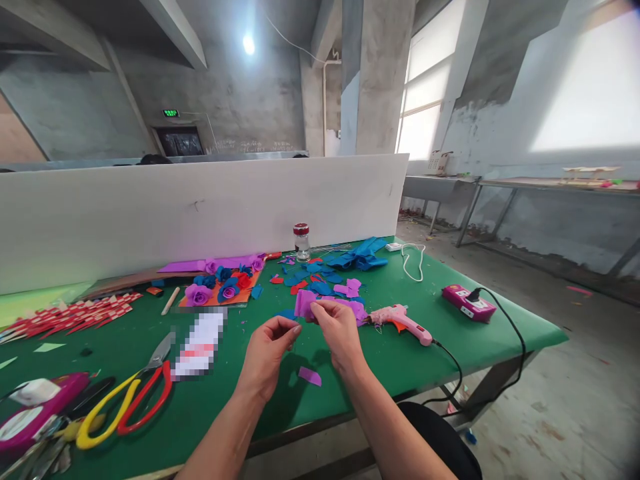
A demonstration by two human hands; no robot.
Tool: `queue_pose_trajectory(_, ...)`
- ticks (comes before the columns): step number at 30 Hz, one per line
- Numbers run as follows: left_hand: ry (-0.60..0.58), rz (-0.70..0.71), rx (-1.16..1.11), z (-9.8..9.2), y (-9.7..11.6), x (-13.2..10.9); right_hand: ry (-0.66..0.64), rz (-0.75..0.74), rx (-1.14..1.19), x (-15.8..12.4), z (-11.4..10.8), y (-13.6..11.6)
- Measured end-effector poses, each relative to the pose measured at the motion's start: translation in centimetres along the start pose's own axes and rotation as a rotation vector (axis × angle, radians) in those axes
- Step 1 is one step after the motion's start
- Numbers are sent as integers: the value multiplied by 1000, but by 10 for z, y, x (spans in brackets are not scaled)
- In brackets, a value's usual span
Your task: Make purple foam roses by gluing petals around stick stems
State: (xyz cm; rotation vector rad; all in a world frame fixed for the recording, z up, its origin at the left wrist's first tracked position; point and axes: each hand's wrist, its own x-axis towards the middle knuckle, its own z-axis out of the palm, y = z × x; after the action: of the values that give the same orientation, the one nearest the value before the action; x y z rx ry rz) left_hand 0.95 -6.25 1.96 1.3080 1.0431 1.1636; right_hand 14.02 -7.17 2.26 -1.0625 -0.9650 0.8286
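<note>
Above the green table (pixel 440 270), the left hand (pixel 273 350) is pinched narrow, its contents, if any, unclear; the right hand (pixel 339 333) grips a purple paper strip (pixel 303 305). It looks light, soft, easily creased, best held gently by its edges.

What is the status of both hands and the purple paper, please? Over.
Right hand pinching purple paper. Left hand curled beside it; cannot tell if it holds anything. Pink glue gun lies close by, right of right hand.
</note>
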Motion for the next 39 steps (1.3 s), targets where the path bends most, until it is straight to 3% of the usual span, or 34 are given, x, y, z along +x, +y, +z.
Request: queue_pose_trajectory(39, -15, 30, -100, 4, -6, -2, -40, -1, 244, -8, 7, 1)
